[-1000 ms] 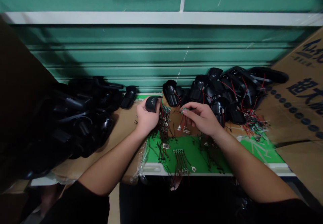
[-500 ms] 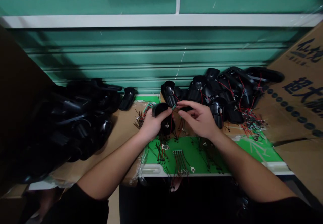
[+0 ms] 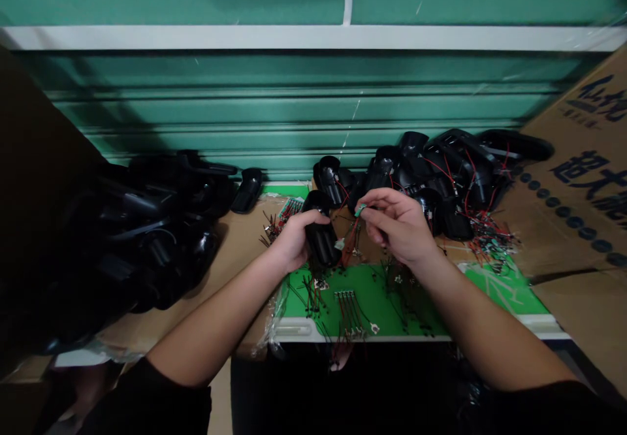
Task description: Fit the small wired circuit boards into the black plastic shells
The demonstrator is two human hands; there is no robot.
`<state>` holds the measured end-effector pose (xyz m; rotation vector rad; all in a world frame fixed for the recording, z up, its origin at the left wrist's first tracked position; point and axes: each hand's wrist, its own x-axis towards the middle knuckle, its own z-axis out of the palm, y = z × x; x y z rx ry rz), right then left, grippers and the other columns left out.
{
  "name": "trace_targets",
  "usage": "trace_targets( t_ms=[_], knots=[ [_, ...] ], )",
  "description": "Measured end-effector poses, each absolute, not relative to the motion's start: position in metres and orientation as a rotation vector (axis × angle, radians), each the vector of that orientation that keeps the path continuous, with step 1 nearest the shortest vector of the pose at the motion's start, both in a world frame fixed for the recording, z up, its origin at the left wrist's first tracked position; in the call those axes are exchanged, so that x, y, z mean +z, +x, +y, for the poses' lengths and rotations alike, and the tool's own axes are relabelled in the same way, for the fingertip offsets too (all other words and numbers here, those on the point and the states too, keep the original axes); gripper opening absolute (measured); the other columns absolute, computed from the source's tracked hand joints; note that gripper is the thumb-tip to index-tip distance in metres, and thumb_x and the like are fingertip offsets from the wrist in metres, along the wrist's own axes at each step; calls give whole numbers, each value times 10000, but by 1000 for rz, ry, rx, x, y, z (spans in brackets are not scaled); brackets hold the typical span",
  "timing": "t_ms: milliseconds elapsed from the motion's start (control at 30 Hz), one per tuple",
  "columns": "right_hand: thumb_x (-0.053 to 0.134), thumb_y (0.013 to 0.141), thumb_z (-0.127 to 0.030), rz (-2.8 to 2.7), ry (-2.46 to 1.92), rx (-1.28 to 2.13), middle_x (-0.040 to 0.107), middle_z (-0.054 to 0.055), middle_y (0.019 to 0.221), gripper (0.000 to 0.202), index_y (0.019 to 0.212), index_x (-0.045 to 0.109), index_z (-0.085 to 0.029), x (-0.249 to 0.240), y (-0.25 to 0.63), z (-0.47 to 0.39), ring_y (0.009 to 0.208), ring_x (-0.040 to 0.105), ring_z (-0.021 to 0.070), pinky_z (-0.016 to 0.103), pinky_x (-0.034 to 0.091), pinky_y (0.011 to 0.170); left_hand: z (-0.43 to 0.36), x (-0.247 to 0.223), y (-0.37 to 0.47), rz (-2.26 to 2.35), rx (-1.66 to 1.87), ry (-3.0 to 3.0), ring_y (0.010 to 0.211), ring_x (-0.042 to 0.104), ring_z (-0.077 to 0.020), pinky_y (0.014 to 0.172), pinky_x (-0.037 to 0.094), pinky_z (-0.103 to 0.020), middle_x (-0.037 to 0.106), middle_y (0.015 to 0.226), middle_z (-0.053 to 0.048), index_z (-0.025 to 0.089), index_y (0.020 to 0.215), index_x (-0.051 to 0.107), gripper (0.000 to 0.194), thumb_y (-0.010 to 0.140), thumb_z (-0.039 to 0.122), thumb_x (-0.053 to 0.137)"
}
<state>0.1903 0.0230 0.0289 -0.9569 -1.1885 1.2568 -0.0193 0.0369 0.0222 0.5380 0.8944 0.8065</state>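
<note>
My left hand (image 3: 295,238) is wrapped round a curved black plastic housing (image 3: 322,242), thumb across its front. Between the thumb and fingertips of my right hand (image 3: 398,225) is a small green circuit board (image 3: 360,210). Thin red wires (image 3: 351,242) hang down from the board towards the housing, where a small pale piece shows at the housing's right edge. Below both hands, several small boards with red and black leads (image 3: 347,311) lie in a row on the green board (image 3: 431,298).
A heap of black housings (image 3: 161,232) fills the left side. More housings with red wires (image 3: 450,180) are piled at the back right, beside a wire bundle (image 3: 494,242). A cardboard box (image 3: 578,187) stands at the right, and a green shutter wall (image 3: 220,115) rises behind.
My right hand has moved slightly right, away from the left, with the small circuit board in its fingertips. In my left hand, the housing has turned and now shows its ridged long side.
</note>
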Motion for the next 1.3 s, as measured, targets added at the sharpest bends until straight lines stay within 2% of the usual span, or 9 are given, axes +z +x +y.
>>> trace_targets(
  t_ms=[133, 200, 300, 433, 533, 700, 1133, 1300],
  knots=[
    [910, 776, -417, -1119, -944, 1290, 758, -3, 829, 291, 978, 781, -253, 28, 195, 28, 405, 428, 48, 232, 294, 362, 38, 20, -19, 877, 821, 681, 698, 730, -232, 729, 606, -418, 767, 816, -77, 157, 834, 729, 257, 622, 169, 874],
    [934, 745, -412, -1160, -979, 1261, 769, 9, 828, 303, 958, 805, -240, 23, 194, 30, 418, 467, 58, 235, 306, 367, 37, 17, -17, 894, 884, 773, 734, 723, -209, 765, 591, -393, 771, 858, -70, 152, 857, 740, 298, 617, 173, 915],
    [952, 727, -417, -1273, -1033, 1195, 783, 32, 820, 321, 952, 836, -219, 15, 190, 31, 452, 523, 82, 251, 362, 401, 34, 13, -15, 915, 934, 896, 714, 675, -161, 738, 541, -328, 749, 835, -27, 152, 874, 732, 371, 574, 165, 949],
    [913, 796, -408, -1430, -1049, 1059, 796, 54, 871, 261, 972, 859, -224, 11, 185, 28, 535, 575, 112, 280, 434, 478, 32, 12, -14, 885, 946, 965, 721, 639, -133, 735, 505, -289, 717, 831, 18, 160, 942, 704, 502, 504, 91, 940],
    [885, 834, -387, -1530, -1021, 941, 796, 70, 974, 192, 954, 865, -239, 11, 183, 27, 662, 639, 153, 309, 496, 567, 31, 14, -13, 865, 962, 970, 745, 630, -128, 756, 506, -281, 703, 857, 26, 168, 972, 685, 532, 506, 82, 925],
    [843, 889, -370, -1647, -995, 845, 787, 75, 994, 153, 992, 864, -258, 10, 184, 26, 831, 702, 209, 354, 542, 700, 30, 14, -13, 849, 966, 981, 809, 646, -143, 796, 511, -287, 701, 916, 19, 176, 1027, 667, 575, 515, 76, 908],
    [797, 932, -276, -1848, -962, 687, 778, 57, 1003, 113, 1023, 856, -244, 10, 189, 27, 818, 720, 170, 287, 524, 626, 29, 9, -13, 858, 945, 1072, 887, 624, -156, 807, 485, -288, 663, 989, 0, 154, 1197, 602, 687, 572, 73, 876],
    [760, 953, -233, -1919, -957, 598, 800, 49, 1001, 126, 1039, 852, -242, 11, 189, 26, 859, 743, 174, 315, 567, 746, 30, 3, -13, 849, 954, 1100, 899, 630, -167, 822, 489, -308, 651, 989, 0, 166, 1202, 580, 679, 591, 71, 862]
  ],
)
